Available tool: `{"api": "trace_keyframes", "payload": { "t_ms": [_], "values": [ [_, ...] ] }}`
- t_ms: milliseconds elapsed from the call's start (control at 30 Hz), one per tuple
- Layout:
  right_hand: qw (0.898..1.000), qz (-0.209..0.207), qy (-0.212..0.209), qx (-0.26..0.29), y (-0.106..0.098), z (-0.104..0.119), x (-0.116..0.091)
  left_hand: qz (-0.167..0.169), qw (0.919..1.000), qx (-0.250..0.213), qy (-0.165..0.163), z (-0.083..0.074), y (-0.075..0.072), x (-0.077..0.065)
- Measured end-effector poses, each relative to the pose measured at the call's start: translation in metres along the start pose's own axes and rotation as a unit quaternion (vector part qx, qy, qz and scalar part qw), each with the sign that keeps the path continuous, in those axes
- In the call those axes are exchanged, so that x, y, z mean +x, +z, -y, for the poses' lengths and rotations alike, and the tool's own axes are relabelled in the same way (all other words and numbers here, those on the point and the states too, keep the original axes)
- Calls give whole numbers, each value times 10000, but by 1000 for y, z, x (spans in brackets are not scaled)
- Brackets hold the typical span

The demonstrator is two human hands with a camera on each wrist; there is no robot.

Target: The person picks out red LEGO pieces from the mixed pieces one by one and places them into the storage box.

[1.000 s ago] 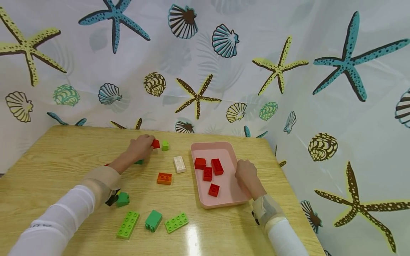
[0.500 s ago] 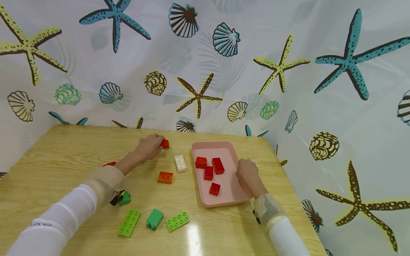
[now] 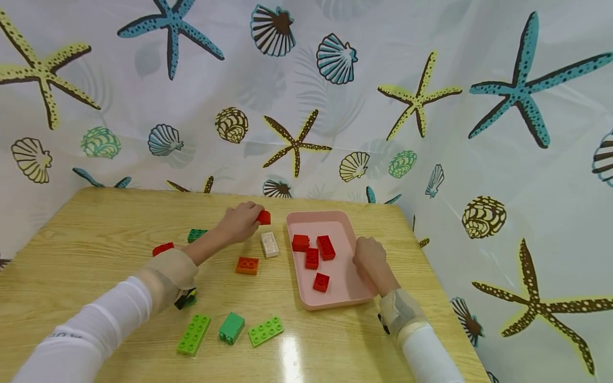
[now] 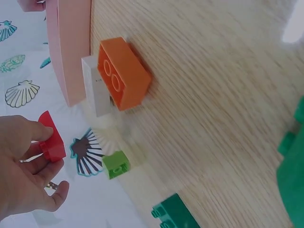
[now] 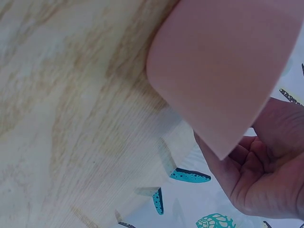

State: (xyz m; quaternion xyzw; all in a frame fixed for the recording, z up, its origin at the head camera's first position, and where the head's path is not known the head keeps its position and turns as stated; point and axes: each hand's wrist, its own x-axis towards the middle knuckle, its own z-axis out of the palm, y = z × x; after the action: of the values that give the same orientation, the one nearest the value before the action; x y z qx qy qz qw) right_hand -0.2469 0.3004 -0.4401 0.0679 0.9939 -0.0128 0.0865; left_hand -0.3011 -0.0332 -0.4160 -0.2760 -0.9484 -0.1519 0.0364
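My left hand (image 3: 239, 222) pinches a red toy brick (image 3: 264, 217) with a sloped side between thumb and fingers, above the far part of the table. The left wrist view shows the same red brick (image 4: 56, 144) at the fingertips. On the right, my right hand (image 3: 370, 259) grips the right wall of a pink tray (image 3: 347, 282); the right wrist view has its thumb and curled fingers on either side of the tray wall (image 5: 218, 80). Inside the tray lie several red bricks (image 3: 325, 248). A white brick (image 3: 270, 244) lies between the left hand and the tray.
An orange brick (image 3: 247, 265) lies near the white one. Several green bricks (image 3: 232, 328) are spread towards the front. Another red brick (image 3: 163, 248) and a dark green brick (image 3: 197, 235) lie by the left forearm. A small lime brick (image 4: 116, 165) shows in the left wrist view.
My left hand has carried the red brick to the right, towards the tray, past the lime brick. The right hand stays at the tray wall.
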Motion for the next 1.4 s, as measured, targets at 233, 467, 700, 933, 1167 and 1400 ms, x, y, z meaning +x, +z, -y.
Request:
{"api": "trace_keyframes", "payload": {
  "t_ms": [233,467,700,933,1167,1400],
  "values": [
    [10000,34,27,2,1,0,2,30,9999,21,164,-18,1,2],
    [10000,61,42,-43,4,2,2,-59,9988,7,493,-34,3,1],
    [9999,84,63,-33,3,2,2,-33,9980,51,632,-50,5,5],
    [9999,137,5,18,0,4,0,197,9982,-13,572,-66,10,10],
    [10000,56,22,56,0,4,0,197,9975,-23,676,-77,17,13],
    [9998,130,114,70,-3,4,-2,273,9975,-80,648,-91,26,16]
  ]
}}
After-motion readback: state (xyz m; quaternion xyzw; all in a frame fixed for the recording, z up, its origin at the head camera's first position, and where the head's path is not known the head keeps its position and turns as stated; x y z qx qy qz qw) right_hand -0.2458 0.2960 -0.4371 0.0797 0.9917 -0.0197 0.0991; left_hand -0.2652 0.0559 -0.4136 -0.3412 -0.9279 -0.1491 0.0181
